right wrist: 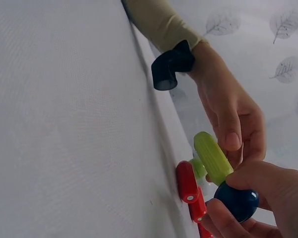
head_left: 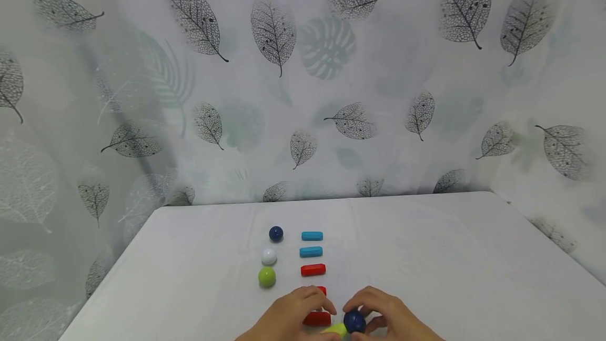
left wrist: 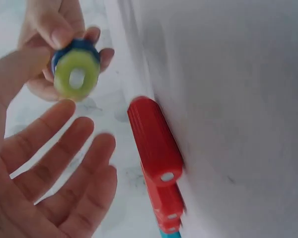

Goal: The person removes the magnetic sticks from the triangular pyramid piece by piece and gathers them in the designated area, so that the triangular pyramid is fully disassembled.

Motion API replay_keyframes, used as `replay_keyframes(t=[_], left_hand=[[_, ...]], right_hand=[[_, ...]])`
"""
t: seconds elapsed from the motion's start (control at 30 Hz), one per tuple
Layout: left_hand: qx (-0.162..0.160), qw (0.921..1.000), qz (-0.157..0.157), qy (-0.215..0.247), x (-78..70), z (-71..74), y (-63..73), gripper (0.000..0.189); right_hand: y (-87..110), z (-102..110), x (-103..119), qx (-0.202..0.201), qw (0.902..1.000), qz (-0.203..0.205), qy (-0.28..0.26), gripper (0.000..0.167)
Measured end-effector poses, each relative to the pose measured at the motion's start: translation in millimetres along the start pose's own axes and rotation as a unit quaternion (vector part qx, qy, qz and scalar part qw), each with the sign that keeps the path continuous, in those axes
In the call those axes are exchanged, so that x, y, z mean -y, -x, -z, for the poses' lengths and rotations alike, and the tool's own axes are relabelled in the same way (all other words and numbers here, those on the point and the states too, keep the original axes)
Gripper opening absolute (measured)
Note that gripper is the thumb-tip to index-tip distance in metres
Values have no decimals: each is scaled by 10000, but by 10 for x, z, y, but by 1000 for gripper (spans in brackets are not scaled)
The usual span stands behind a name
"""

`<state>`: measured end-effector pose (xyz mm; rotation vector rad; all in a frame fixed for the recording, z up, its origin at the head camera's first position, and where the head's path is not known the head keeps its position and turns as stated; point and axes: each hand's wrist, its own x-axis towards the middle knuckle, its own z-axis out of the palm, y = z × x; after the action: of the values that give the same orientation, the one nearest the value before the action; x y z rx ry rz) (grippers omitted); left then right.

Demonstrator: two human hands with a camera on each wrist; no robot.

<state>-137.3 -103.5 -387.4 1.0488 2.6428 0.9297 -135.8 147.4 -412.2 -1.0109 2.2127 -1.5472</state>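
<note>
In the head view my right hand (head_left: 390, 312) pinches a dark blue ball (head_left: 354, 322) between thumb and fingers, at the near edge of the view. A yellow-green rod (right wrist: 212, 157) with grooved sides stands end-on against that ball in the right wrist view. Its pale tip (left wrist: 76, 78) faces the left wrist camera. My left hand (left wrist: 59, 183) has its fingers spread and relaxed close to the rod, holding nothing. Beneath and beside the left hand lie red rods (head_left: 317, 319), one of them partly covered by it.
Farther up the white table (head_left: 426, 257) lie another red rod (head_left: 313, 270) and two blue rods (head_left: 311, 252). To their left, a dark blue ball (head_left: 276, 233), a white ball (head_left: 269, 256) and a green ball (head_left: 267, 277) form a column. A leaf-patterned curtain (head_left: 379, 78) hangs behind.
</note>
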Motion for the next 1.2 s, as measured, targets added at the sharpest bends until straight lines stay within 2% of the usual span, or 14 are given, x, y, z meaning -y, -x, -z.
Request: replay_keyframes(t=[0.07, 0.17, 0.4, 0.53, 0.67, 0.8, 1.0, 1.2], left_hand=[[211, 9996, 40, 165, -22, 0, 3, 34], [355, 9990, -64, 265, -40, -11, -3, 37], [540, 9957, -580, 485, -1, -33, -18, 32], [700, 9940, -614, 582, 8, -22, -29, 31], [855, 9916, -635, 732, -4, -2, -32, 28], [1025, 9871, -621, 1057, -1, 15, -25, 27], [1288, 9741, -614, 1755, 41, 1, -23, 22], [1397, 9779, -773, 1353, 75, -11, -24, 16]], right_hand=[[-2, -4, 6, -88, 9999, -77, -19, 29], [-3, -17, 22, -101, 9998, -135, -93, 28], [10, -20, 36, 195, 9995, -46, -250, 34], [14, -7, 13, 332, 9991, 55, -239, 40], [9, -14, -12, 468, 9986, 88, -213, 38], [1, -33, -33, 645, 9976, 61, -239, 33], [-10, -57, -71, 927, 9952, 81, -301, 25], [-6, -30, -115, 999, 9943, 360, 85, 27]])
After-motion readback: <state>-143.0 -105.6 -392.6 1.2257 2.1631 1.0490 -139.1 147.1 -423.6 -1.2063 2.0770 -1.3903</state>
